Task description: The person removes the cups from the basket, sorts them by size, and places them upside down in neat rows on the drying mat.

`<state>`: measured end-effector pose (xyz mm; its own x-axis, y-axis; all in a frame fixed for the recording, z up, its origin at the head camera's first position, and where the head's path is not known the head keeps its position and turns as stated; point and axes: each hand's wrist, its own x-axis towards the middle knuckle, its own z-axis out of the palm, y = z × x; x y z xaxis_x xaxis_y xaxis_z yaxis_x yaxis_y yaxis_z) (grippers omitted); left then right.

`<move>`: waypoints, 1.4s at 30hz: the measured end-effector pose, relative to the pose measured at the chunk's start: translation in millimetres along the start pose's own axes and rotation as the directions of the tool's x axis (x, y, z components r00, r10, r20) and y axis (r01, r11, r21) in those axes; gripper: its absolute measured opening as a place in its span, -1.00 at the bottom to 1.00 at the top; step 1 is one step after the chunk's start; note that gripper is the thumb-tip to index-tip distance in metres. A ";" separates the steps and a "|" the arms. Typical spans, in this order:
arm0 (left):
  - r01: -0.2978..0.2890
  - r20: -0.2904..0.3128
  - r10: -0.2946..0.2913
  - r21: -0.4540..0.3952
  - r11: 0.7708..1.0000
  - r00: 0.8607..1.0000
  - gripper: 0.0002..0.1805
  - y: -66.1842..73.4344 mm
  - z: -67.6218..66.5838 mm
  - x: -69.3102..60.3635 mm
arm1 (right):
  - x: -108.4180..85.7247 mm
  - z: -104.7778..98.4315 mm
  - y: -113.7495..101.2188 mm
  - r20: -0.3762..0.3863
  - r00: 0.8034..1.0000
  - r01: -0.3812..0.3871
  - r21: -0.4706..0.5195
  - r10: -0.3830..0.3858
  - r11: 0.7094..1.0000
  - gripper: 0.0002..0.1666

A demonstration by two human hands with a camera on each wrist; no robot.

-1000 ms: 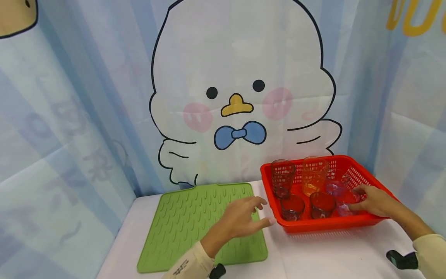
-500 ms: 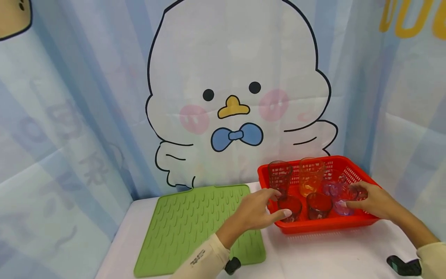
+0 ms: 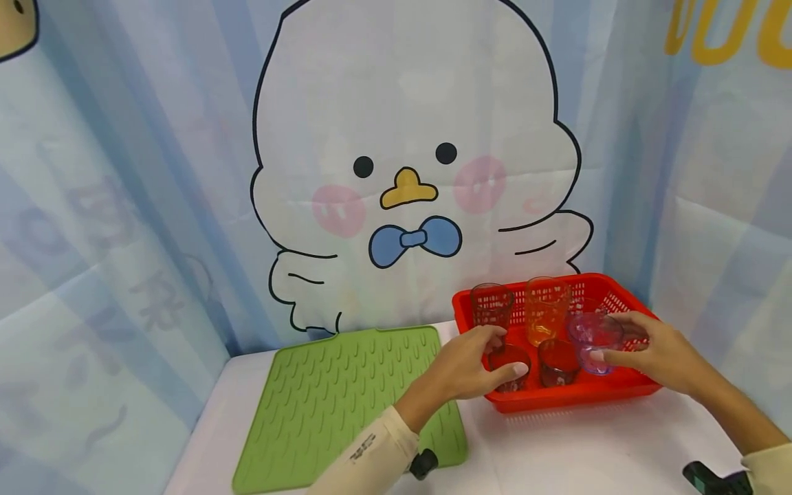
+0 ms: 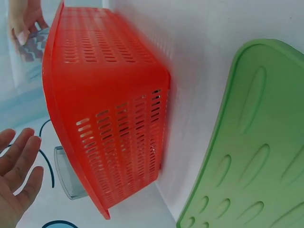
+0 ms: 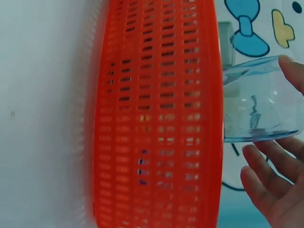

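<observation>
Hanging behind the white worktop [image 3: 557, 454], printed cloth [image 3: 408, 89] backs a ridged green mat [image 3: 353, 395] and slotted red basket [image 3: 581, 396]; right hand [image 3: 661, 352] grips tinted glass [image 3: 592, 333], left hand [image 3: 465, 366] relaxed.

Yellow letters [image 3: 730, 33]: big, on rt curtain [image 3: 730, 275], at top rt of head view; the tops are cut off by the edge. Forms are rounded like U, maybe O for some, so the word can't be read for sure.
Sleeve print [image 3: 362, 446]: small dark lines on left sleeve [image 3: 377, 464], near the cuff; looks like text, but too small to read, no letter is certain.
Faint marks [image 3: 157, 300]: pale grey-blue, on lt curtain [image 3: 68, 144], scattered; seem like characters, one w/ round O shape, but too weak to read.
Wrist views: no readable txt, brand or no.
</observation>
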<state>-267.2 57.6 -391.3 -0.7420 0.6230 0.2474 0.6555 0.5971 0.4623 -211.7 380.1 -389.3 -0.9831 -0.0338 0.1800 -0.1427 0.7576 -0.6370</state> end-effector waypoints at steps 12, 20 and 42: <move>0.024 0.027 -0.022 -0.050 0.998 0.999 -0.15 5.1 1.2 4.5 | -9.3 23.7 -44.3 -0.045 0.993 0.113 0.102 -0.109 0.988 -0.17; -0.005 0.065 0.014 -0.138 0.990 0.998 -0.11 5.8 0.1 3.9 | -14.4 39.8 -63.5 -0.004 0.984 0.177 0.193 -0.180 0.965 -0.26; -0.150 0.041 0.161 -0.201 0.968 0.986 -0.24 12.5 -4.7 -3.6 | -21.3 57.0 -76.1 0.019 0.978 0.196 0.249 -0.207 0.948 -0.27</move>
<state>-257.0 60.4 -382.4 -0.6203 0.7312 0.2837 0.7175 0.3830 0.5818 -186.5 286.1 -387.4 -0.9342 -0.2024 0.2937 -0.3566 0.5494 -0.7557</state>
